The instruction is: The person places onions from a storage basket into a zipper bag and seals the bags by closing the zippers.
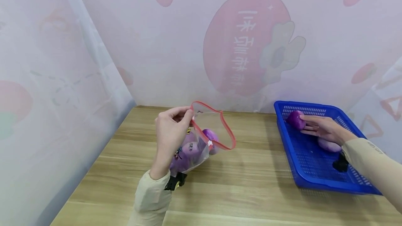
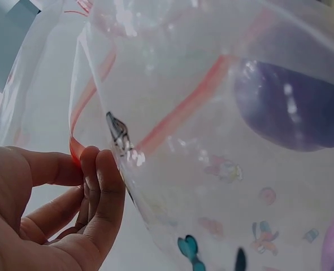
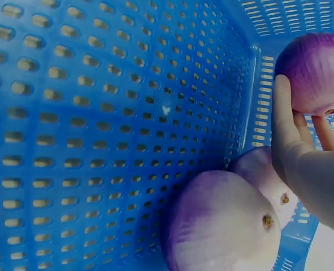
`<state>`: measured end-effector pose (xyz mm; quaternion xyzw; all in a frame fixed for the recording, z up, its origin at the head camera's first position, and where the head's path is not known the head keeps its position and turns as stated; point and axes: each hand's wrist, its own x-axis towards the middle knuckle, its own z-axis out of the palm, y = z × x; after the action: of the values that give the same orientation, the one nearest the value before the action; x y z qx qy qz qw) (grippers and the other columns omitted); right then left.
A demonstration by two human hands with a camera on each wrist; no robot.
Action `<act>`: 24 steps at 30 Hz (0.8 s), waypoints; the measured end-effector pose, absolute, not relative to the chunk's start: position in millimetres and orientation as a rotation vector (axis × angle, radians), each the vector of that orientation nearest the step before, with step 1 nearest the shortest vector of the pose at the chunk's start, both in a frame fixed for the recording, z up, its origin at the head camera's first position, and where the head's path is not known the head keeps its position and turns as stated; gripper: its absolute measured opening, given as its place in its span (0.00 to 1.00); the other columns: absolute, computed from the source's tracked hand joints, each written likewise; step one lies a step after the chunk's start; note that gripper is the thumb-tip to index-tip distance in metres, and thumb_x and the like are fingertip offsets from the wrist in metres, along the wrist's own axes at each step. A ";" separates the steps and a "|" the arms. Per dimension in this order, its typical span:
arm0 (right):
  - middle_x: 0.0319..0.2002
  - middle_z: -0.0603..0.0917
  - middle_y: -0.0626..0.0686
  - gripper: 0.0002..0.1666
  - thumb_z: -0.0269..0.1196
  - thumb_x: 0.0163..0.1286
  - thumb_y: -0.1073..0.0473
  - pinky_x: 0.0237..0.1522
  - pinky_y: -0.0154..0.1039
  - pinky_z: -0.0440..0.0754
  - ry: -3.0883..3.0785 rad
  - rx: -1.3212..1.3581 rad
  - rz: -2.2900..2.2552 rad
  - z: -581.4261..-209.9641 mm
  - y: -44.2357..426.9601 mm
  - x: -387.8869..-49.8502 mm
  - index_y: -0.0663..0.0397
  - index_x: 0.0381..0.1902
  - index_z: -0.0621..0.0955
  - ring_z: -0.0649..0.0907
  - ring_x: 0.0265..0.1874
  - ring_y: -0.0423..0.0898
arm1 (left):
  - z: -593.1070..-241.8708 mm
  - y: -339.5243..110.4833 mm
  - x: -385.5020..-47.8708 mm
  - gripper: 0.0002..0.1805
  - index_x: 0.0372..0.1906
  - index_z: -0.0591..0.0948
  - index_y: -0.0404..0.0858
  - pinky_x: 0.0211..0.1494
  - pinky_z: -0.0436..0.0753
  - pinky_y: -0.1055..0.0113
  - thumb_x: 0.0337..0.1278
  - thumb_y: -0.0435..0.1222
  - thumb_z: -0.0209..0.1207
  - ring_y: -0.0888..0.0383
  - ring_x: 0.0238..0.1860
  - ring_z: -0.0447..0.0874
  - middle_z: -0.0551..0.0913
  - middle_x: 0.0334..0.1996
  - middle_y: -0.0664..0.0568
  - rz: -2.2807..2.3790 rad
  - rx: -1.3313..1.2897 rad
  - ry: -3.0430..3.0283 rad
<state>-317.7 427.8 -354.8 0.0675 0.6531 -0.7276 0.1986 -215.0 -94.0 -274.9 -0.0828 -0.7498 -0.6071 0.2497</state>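
Holding one onion [image 1: 295, 119], right hand [image 1: 328, 129], second onion [image 1: 329, 145] partly hidden behind.

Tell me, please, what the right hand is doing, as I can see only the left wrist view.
Observer: The right hand holds a purple onion at the blue basket.
Operator: Thank you; where does that basket stand?
Observer: On the wooden table, to the right of the clear bag.
Operator: And does it hold more onions?
Observer: Yes, the right wrist view shows two more onions lying in it.
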 end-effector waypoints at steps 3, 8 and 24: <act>0.45 0.86 0.50 0.14 0.55 0.77 0.61 0.62 0.54 0.70 1.802 0.168 -2.071 -353.1 429.5 -317.3 0.47 0.41 0.88 0.84 0.48 0.47 | -274.6 -94.2 -215.2 0.06 0.37 0.89 0.34 0.26 0.84 0.66 0.59 0.30 0.63 0.56 0.21 0.85 0.86 0.25 0.46 -1.653 -0.228 -2.038; 0.46 0.86 0.51 0.17 0.51 0.78 0.64 0.53 0.49 0.80 1.756 0.008 -2.130 -350.1 438.2 -313.6 0.50 0.45 0.87 0.84 0.47 0.50 | -275.0 -94.6 -215.0 0.06 0.36 0.89 0.35 0.25 0.84 0.66 0.59 0.29 0.62 0.56 0.21 0.85 0.86 0.24 0.47 -1.649 -0.231 -2.034; 0.53 0.82 0.60 0.26 0.37 0.80 0.69 0.58 0.50 0.76 1.241 -0.325 -2.343 -339.4 457.7 -303.1 0.64 0.53 0.83 0.81 0.54 0.54 | -275.2 -90.7 -217.9 0.06 0.36 0.89 0.35 0.24 0.84 0.65 0.59 0.31 0.63 0.57 0.21 0.85 0.86 0.25 0.46 -1.659 -0.216 -2.052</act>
<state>-303.1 457.7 -339.4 -0.1184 0.4518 -0.8530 0.2328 -217.9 -90.7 -275.2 -0.0791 -0.7515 -0.6075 0.2448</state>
